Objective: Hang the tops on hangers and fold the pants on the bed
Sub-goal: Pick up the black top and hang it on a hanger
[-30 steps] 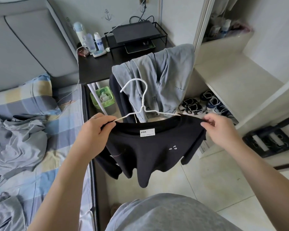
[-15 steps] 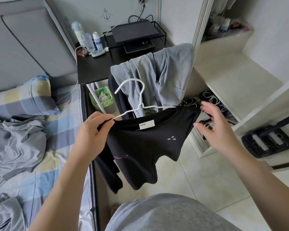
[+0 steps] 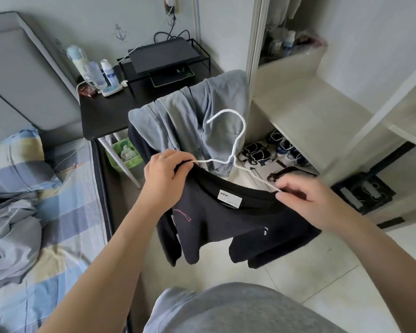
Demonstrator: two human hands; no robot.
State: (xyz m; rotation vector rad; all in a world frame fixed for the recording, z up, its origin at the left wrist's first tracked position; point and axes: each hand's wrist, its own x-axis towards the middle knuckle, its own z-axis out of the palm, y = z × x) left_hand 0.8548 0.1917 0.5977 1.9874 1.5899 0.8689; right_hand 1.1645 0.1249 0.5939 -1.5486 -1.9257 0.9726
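Note:
A black top (image 3: pixel 226 222) with a white neck label hangs in the air in front of me on a white wire hanger (image 3: pixel 235 140). My left hand (image 3: pixel 166 171) grips the top's left shoulder together with the hanger's left arm. My right hand (image 3: pixel 305 198) pinches the hanger's right arm and the top's neckline at the right. The hanger's right arm runs bare above the collar. The hook points up and left. Grey-blue pants (image 3: pixel 195 116) lie draped over a chair behind.
The bed (image 3: pixel 65 212) with a checked sheet and crumpled grey clothes (image 3: pixel 7 231) is at my left. A black desk (image 3: pixel 106 114) holds bottles and a monitor stand. An open wardrobe (image 3: pixel 310 111) with shoes (image 3: pixel 269 150) below stands at the right. Tiled floor lies below.
My right hand let go of the top's right shoulder, drew back, then took hold of the hanger's right arm at the collar. The hanger swung right and the top sagged lower.

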